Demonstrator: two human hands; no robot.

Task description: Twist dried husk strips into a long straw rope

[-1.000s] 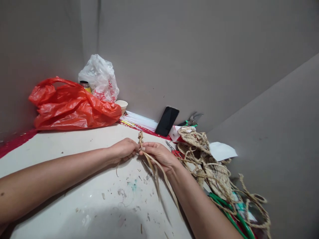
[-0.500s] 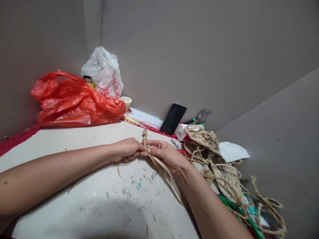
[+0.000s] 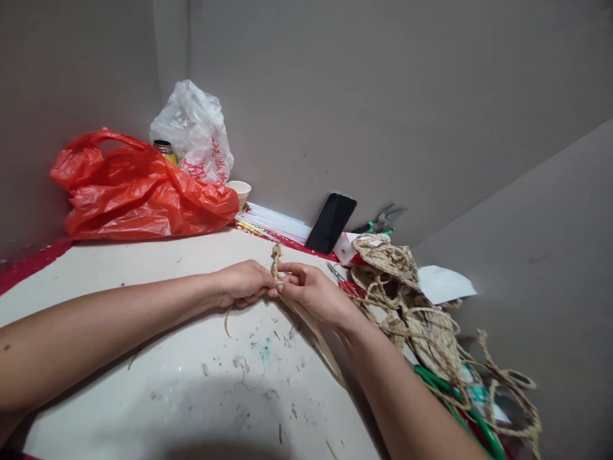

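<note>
My left hand (image 3: 245, 283) pinches a short braided cord (image 3: 276, 260) of tan plant fibre at its lower end. The braid's knobbly top points away from me, above the fingers. Against it from the right, my right hand (image 3: 309, 291) closes its thumb and forefinger at the same spot. Loose flat strands (image 3: 318, 342) trail from the fingers down under the right wrist. Another thin strand (image 3: 227, 322) curls below the left hand. Where the fingertips meet, the exact crossing of the strands is hidden.
On the right lie coiled braided rope (image 3: 431, 338), red-handled scissors (image 3: 352, 289) and a green loop (image 3: 435, 377). At the back are a phone (image 3: 331, 223), pruning shears (image 3: 385, 220), a cup (image 3: 240, 191), a red plastic bag (image 3: 138, 198) and a clear bag (image 3: 196, 121). Fibre scraps dot the white tabletop (image 3: 182, 396).
Both hands stay on the braid, with the fingers drawn slightly closer together. The loose strands hang closer to one another beneath the right hand. The whole view has shifted a little.
</note>
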